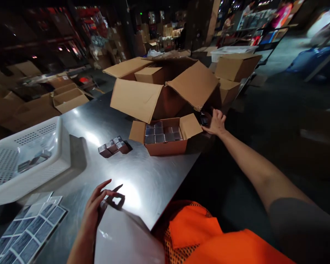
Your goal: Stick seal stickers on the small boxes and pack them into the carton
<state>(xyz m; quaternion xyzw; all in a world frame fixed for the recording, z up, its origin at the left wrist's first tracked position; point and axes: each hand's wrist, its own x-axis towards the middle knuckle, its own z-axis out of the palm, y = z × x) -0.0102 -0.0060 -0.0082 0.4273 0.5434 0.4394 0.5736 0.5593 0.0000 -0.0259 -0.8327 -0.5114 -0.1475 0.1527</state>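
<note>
My left hand point(95, 209) rests on the steel table point(143, 179) near its front edge, fingers pinching the top of a white plastic bag point(121, 234). My right arm stretches out to the right, and my right hand point(216, 123) closes on a small dark device point(204, 119) beside the small open carton point(165, 137), which is packed with several silver boxes. Three more silver boxes point(113, 146) sit loose on the table left of that carton.
A large open cardboard box point(159, 91) stands behind the small carton. A white perforated basket point(24, 157) sits at the left, a sheet of labels point(27, 231) at the front left. More cartons point(235, 69) stand behind; the table's right edge drops to dark floor.
</note>
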